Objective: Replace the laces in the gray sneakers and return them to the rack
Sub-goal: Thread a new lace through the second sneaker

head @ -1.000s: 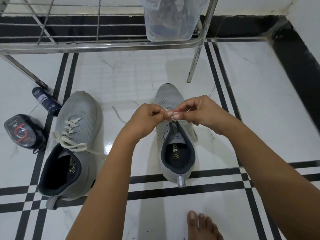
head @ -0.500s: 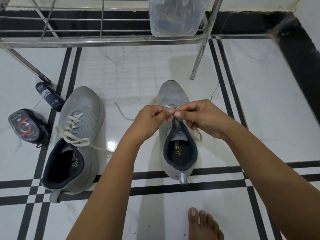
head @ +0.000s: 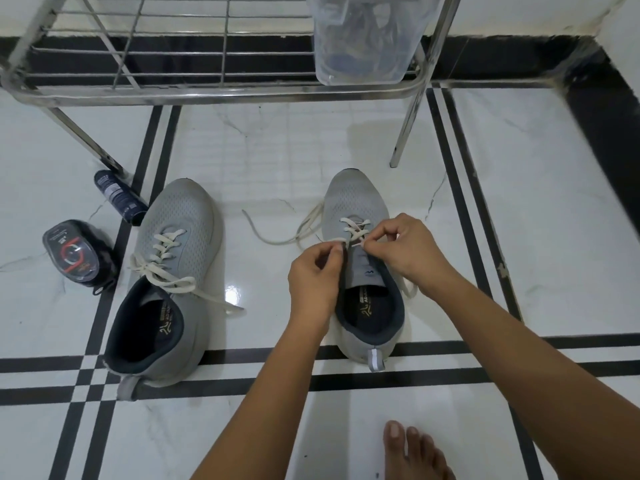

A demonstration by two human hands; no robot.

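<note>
The right-hand gray sneaker (head: 357, 197) carries a half-threaded cream lace (head: 354, 224)

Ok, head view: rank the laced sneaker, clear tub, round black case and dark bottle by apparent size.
1. Laced sneaker.
2. Clear tub, top cropped by the frame.
3. Round black case.
4. Dark bottle, barely smaller and farther off, so those two are unsure.

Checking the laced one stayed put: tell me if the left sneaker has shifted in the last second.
No. The left sneaker has its heel at the same crossing of black floor stripes as before.
</note>
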